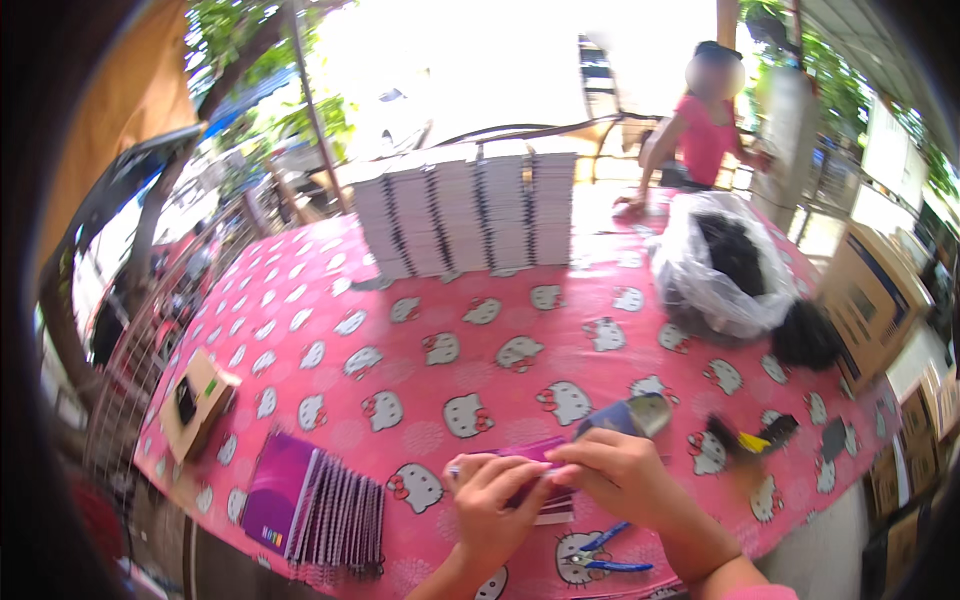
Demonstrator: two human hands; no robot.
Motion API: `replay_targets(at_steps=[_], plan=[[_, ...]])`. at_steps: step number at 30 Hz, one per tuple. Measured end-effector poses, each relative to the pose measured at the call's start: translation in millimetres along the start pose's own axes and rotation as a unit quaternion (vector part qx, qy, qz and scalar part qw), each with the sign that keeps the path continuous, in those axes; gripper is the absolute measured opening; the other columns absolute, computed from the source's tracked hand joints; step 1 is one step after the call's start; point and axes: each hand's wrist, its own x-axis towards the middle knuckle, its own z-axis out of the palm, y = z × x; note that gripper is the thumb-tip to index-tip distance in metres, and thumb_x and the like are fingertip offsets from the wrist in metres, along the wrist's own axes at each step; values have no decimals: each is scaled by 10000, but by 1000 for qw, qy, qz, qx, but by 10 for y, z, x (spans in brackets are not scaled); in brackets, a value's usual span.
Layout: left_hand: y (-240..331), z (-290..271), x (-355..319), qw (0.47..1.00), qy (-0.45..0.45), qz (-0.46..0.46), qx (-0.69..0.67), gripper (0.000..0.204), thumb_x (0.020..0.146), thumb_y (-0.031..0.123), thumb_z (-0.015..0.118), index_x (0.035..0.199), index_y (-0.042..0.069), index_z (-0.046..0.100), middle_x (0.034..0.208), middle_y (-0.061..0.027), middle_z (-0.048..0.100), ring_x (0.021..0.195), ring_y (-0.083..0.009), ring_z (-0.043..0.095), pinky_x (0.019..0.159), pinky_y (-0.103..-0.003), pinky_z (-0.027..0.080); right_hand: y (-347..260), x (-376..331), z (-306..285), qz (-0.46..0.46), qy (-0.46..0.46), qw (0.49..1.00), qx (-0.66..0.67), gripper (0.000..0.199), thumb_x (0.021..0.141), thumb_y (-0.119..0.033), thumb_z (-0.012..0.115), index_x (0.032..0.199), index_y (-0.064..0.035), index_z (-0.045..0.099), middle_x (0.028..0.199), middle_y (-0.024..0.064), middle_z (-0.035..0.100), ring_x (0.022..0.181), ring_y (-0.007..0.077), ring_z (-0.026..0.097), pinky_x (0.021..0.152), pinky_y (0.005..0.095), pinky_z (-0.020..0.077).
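Observation:
A purple notebook (541, 447) lies under my hands at the near side of the table, mostly hidden by them. My left hand (497, 497) is closed over its left part, thumb and fingers meeting at the edge. Beside it, my right hand (622, 474) pinches at the same edge; what its fingertips hold is too small to make out. Just toward me rest blue-handled cutters (605, 560), their handles spread. A blue-grey container (632, 416) with a pale inside sits behind my right hand. To the left lies a fanned pile of purple spiral notebooks (318, 510).
Tall stacks of bound pads (465, 215) stand at the far side of the pink patterned table (430, 335). A plastic bag of black material (728, 265) and a cardboard box (873, 300) are at right. A small open carton (197, 405) sits far left. Another person (705, 135) stands behind.

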Motion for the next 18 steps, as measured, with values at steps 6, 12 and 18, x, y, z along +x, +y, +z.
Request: replay_targets(at_steps=[6,12,18], plan=[[-62,-4,-193,999,23,-17,32,188,690,222,830,848,158,749,842,47,690,886,-149,584,981,-418,308,11,-2,104,97,0,995,12,120,795,-85,732,904,-39,712,786,85,620,648,176,639,557,287,494],[-46,-23,-284,999,35,-21,-5,219,729,257,801,920,170,742,900,66,669,939,-137,581,1042,-446,232,167,-34,-18,157,-80,977,120,239,670,1,751,907,-11,729,772,90,612,679,156,599,569,249,445],[-67,-18,-229,999,40,-23,-24,253,702,209,799,947,167,755,879,63,656,873,-138,555,1000,-416,279,398,-20,-210,138,-204,950,191,341,686,-41,756,1020,-14,692,799,81,604,698,150,572,602,236,423]])
